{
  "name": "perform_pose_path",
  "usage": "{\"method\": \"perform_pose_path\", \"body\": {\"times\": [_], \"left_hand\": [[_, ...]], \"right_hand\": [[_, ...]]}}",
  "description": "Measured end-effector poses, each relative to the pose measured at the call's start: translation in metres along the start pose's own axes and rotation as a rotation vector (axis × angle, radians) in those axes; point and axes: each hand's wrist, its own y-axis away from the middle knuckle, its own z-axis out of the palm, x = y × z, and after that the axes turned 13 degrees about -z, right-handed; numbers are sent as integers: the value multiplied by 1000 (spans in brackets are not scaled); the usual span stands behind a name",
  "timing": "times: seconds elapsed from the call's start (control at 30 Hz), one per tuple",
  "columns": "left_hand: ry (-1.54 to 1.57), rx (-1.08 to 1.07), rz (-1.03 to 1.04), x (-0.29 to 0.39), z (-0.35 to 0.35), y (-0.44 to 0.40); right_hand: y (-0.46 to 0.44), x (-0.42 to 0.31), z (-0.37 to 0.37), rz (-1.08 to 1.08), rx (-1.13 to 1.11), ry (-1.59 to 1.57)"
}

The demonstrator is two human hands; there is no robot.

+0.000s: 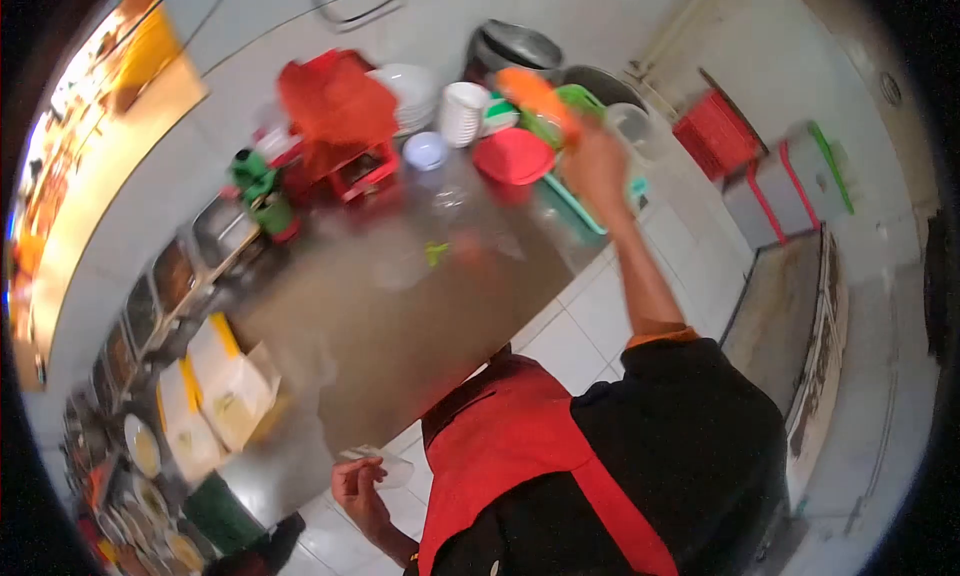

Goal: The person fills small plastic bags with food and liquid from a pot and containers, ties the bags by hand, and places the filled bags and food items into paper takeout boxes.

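Observation:
My right hand [597, 166] reaches over the far right end of the steel counter [400, 326], closed on an orange thing [535, 96] that is smeared by motion. Under and beside it are a green basket [580, 101] and a red bowl [513, 157]. Near the counter's front edge, my left hand [360, 486] has its fingers closed on a small clear plastic piece [385, 468]. A bit of green leaf [436, 253] lies on the counter.
White plates [408, 96], stacked white cups [462, 114] and a red crate [365, 171] stand along the back. At left are metal food trays [222, 231] and an open white and yellow box [225, 376]. A red basket [718, 136] and lidded boxes [790, 188] sit at right.

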Motion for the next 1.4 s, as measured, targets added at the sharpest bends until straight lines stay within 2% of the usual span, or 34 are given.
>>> {"method": "perform_pose_path", "body": {"times": [0.07,0.1,0.17,0.2,0.27,0.33,0.37,0.43,0.47,0.5,0.57,0.6,0.63,0.67,0.7,0.73,0.77,0.8,0.87,0.93,1.03,1.17,1.23,1.3,1.33,1.37,1.4], "left_hand": [[-65,-94,37,6,38,-20],[-109,-156,73,8,55,-26],[-154,-131,90,10,99,-32],[-204,-118,97,15,117,-36],[-256,-173,163,8,146,-44],[-303,-126,69,10,181,-44],[-316,-172,36,14,200,-42],[-367,-262,-12,23,231,-43],[-409,-319,-27,26,243,-45],[-371,-380,-95,33,261,-46],[-326,-458,-126,39,282,-48],[-332,-455,-92,41,281,-52],[-290,-415,-83,40,270,-52],[-252,-361,-55,39,252,-53],[-241,-228,-17,31,231,-56],[-233,-117,27,25,216,-56],[-250,29,-33,30,206,-51],[-239,154,-112,35,195,-44],[-291,219,-93,28,172,-42],[-333,246,-108,13,151,-44],[67,72,-46,4,136,-46],[119,1,-145,4,125,-50],[51,113,-103,-1,131,-56],[-25,90,-32,-1,151,-60],[-110,78,35,-5,163,-64],[-42,72,161,-14,174,-72],[-33,50,173,-18,174,-77]], "right_hand": [[-13,124,-15,122,-31,282],[-18,168,-29,161,-158,422],[-33,228,-52,203,-413,370],[-37,259,-40,200,-422,345],[-43,304,-4,-40,-691,241],[-41,283,-5,-267,-499,70],[-33,287,18,-396,-304,-160],[-16,194,12,-414,-570,-853],[2,148,8,-508,-666,-1018],[8,102,-13,-765,-706,-911],[50,36,32,-858,-868,-1644],[60,11,37,-873,-968,-1702],[67,-4,38,-839,-1079,-1614],[72,-13,42,-574,-1349,-1686],[81,-21,63,-550,-1315,-1834],[77,-21,60,-457,-1367,-1780],[88,-15,84,-442,-1296,-1739],[84,-22,72,-245,-1287,-1789],[76,-35,70,-275,-1279,-1695],[80,-56,64,-6,-1125,-1759],[79,-73,65,24,-1012,-1629],[82,-84,71,-55,-980,-1535],[97,-110,47,-269,-450,-1365],[108,-129,30,-352,-894,-1546],[113,-138,28,-297,-1007,-1575],[113,-145,28,-244,-1109,-1604],[110,-144,28,-245,-1087,-1588]]}}
